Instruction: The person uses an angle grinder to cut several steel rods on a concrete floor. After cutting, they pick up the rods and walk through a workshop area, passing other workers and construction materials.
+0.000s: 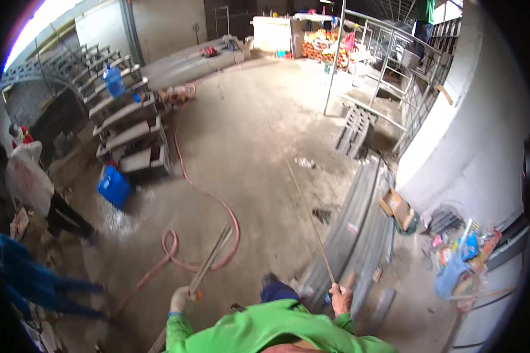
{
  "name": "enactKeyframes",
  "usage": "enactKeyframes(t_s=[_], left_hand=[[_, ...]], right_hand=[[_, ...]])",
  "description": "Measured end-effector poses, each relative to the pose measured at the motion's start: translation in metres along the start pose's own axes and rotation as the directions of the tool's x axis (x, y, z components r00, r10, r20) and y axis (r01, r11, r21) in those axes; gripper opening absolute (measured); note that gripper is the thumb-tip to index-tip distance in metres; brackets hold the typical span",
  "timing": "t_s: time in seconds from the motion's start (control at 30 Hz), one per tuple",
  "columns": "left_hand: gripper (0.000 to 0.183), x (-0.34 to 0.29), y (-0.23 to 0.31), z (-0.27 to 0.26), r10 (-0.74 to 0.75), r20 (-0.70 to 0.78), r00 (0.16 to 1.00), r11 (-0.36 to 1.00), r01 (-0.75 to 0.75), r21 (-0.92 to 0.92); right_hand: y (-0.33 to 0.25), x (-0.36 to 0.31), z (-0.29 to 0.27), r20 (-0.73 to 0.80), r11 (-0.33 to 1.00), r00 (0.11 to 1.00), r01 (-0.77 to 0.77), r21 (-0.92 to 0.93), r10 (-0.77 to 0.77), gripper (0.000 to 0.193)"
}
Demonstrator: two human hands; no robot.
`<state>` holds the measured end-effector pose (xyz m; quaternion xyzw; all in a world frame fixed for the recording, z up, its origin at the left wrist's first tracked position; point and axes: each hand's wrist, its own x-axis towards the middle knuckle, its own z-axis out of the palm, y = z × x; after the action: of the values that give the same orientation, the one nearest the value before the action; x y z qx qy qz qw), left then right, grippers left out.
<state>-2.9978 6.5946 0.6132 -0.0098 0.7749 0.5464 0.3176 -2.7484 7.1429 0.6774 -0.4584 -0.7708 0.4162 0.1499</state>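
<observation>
My left hand [180,298] is closed around a long flat metal strip [213,256] that points away over the concrete floor. In my right hand [340,297] I grip a thin long rod [308,215] that runs far out ahead and to the left. Both arms wear bright green sleeves [265,329]. One of my feet in a dark shoe [271,281] shows between the hands. Just to the right of my right hand lies a stack of long grey metal profiles [359,217].
A pink hose [185,176] snakes across the floor to the left. A blue container [114,187] stands by a metal stair frame [129,126] holding a blue water jug [113,81]. People [32,182] work at far left. Cardboard and litter [453,247] lie along the white wall.
</observation>
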Motion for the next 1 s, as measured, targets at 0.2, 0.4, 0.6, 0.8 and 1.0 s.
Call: enactKeyframes(t_s=[0.2,0.4,0.6,0.8,1.0], left_hand=[[0.034,0.122,0.084,0.05,-0.206,-0.351,0.914,0.908,0.312,0.279],[0.049,0.307,0.11,0.03,-0.322,-0.491,0.809,0.803,0.509,0.311],[0.052,0.567,0.241,-0.006,-0.233,-0.528,0.817,0.785,0.479,0.394],[0.021,0.784,0.44,-0.043,-0.349,-0.365,0.863,0.935,0.299,-0.189],[0.02,1.012,0.548,-0.071,-0.192,-0.408,0.893,0.947,0.277,0.163]], right_hand=[[-0.155,0.229,0.072,0.069,0.996,0.998,0.015,-0.089,-0.009,0.045],[-0.286,0.412,0.182,0.274,0.938,0.948,-0.233,0.256,0.16,0.034],[-0.385,0.591,0.279,0.328,0.913,0.917,-0.318,0.255,0.228,0.032],[-0.531,0.737,0.339,0.389,0.869,0.899,-0.345,0.354,0.198,0.03],[-0.623,0.934,0.443,0.527,0.759,0.828,-0.464,0.457,0.19,0.029]])
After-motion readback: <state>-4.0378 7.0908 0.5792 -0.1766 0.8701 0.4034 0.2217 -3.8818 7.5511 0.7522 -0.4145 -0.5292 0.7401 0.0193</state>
